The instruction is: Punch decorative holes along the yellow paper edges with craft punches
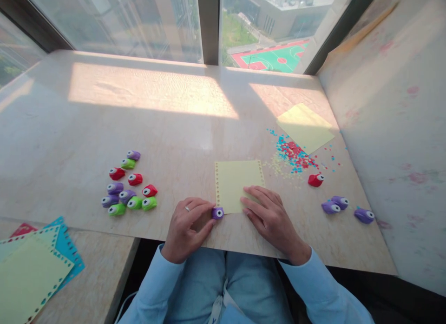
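A yellow paper sheet (pixel 234 184) lies on the table before me, with small punched holes along its left and right edges. At its lower left corner sits a purple craft punch (pixel 218 213), gripped between the thumb and fingers of my left hand (pixel 190 226). My right hand (pixel 270 217) rests flat on the right part of the sheet, fingers spread a little and holding nothing.
Several purple, green and red punches (pixel 127 196) stand at the left, others (pixel 331 208) at the right. Confetti (pixel 294 152) lies by another yellow sheet (pixel 306 126) near the wall. Punched sheets (pixel 31 277) are stacked lower left. Windows line the far side.
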`<state>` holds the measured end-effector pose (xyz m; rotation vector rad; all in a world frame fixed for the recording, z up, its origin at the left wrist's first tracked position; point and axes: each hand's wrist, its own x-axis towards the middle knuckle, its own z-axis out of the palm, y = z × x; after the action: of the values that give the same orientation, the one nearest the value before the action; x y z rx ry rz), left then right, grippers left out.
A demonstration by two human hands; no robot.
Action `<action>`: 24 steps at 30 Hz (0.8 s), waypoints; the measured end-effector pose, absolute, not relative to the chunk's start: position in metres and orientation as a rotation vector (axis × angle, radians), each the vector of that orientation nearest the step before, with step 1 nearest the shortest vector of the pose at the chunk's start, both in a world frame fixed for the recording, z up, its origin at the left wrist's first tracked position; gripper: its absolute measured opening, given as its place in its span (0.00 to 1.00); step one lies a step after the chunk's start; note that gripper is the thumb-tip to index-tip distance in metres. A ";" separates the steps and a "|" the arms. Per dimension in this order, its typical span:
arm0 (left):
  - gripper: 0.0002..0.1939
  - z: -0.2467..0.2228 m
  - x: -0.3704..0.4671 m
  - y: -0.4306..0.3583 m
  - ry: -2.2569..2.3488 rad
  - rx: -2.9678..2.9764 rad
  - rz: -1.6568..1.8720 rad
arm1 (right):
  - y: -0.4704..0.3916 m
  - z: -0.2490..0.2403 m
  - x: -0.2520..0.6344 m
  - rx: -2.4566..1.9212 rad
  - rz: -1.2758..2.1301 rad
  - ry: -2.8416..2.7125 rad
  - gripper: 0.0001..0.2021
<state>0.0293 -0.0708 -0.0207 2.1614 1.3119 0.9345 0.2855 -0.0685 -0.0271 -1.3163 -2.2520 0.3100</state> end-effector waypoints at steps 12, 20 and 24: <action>0.15 -0.021 0.033 -0.070 1.381 2.143 0.911 | -0.069 -0.024 0.286 -1.329 0.350 -2.243 0.11; 0.16 -0.020 0.033 -0.070 1.387 2.143 0.907 | -0.069 -0.023 0.286 -1.343 0.376 -2.222 0.12; 0.15 -0.018 0.032 -0.071 1.360 2.138 0.894 | -0.069 -0.023 0.286 -1.340 0.386 -2.222 0.12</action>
<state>0.0318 -0.0709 -0.0183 2.1385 1.3603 0.8935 0.2861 -0.0687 -0.0226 -1.3396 -2.2216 0.3856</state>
